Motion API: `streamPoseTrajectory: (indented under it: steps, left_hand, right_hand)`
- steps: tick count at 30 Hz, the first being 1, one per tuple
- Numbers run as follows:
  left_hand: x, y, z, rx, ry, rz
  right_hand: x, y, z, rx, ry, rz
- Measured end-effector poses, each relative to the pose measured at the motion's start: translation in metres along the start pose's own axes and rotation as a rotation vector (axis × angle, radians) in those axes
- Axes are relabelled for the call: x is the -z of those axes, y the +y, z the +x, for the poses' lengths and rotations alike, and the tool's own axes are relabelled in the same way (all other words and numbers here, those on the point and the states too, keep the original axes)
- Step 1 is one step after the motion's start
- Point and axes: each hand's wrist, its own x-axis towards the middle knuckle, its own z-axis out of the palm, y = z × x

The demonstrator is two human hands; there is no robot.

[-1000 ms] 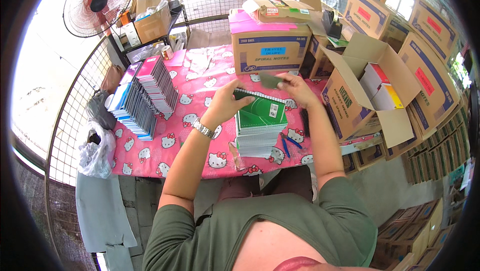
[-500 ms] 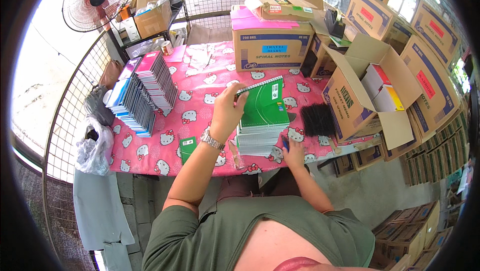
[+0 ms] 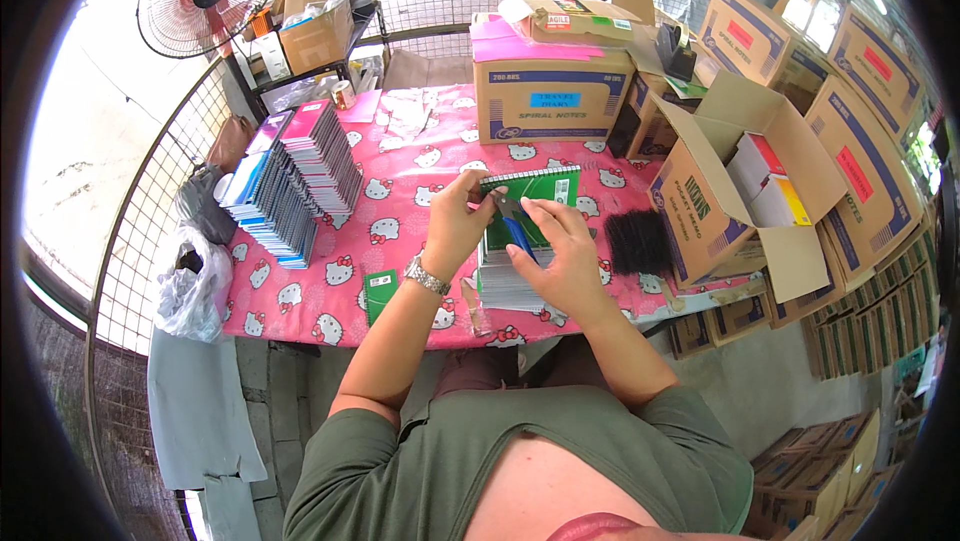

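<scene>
My left hand [image 3: 461,224], with a metal watch on its wrist, pinches the left end of a green spiral notebook [image 3: 545,186] by its wire binding. This notebook lies on top of a tall stack of notebooks [image 3: 507,286] at the near middle of the table. Blue-handled pliers [image 3: 517,229] are in my right hand [image 3: 565,263], its fingers wrapped around the handles. Their jaws point toward the left end of the binding, close to my left fingertips; whether they touch the wire cannot be made out. A small green notebook [image 3: 380,293] lies left of my left forearm.
Stacks of blue notebooks [image 3: 268,206] and magenta-topped notebooks [image 3: 325,156] stand on the left. A closed carton [image 3: 550,106] sits at the back. Right of the stack are a black brush-like bundle [image 3: 637,243] and an open carton [image 3: 705,221]. A plastic bag [image 3: 190,291] hangs at the left edge.
My right hand has risen from the table's front edge with the pliers to the notebook's binding. The top notebook has turned and tipped slightly under my left hand.
</scene>
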Motion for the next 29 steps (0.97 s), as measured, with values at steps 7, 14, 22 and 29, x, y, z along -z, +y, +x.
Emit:
streamPoseTrajectory:
  steps: [7, 14, 22, 29]
  left_hand:
    - [0.001, -0.006, -0.009, -0.023, 0.085, 0.037]
    - [0.035, 0.024, -0.009, -0.590, 0.259, 0.572]
    - [0.127, -0.078, -0.033, 0.174, -0.244, 1.404]
    - [0.118, -0.195, -0.093, 0.300, -0.222, 1.282]
  right_hand:
    - [0.005, -0.011, 0.005, -0.205, -0.183, 0.198]
    - [0.010, 0.003, -0.005, -0.500, -0.200, 1.057]
    - [-0.028, 0.172, -0.113, -0.664, -0.213, -0.103]
    - [-0.075, 0.210, -0.129, -0.559, -0.221, -0.339]
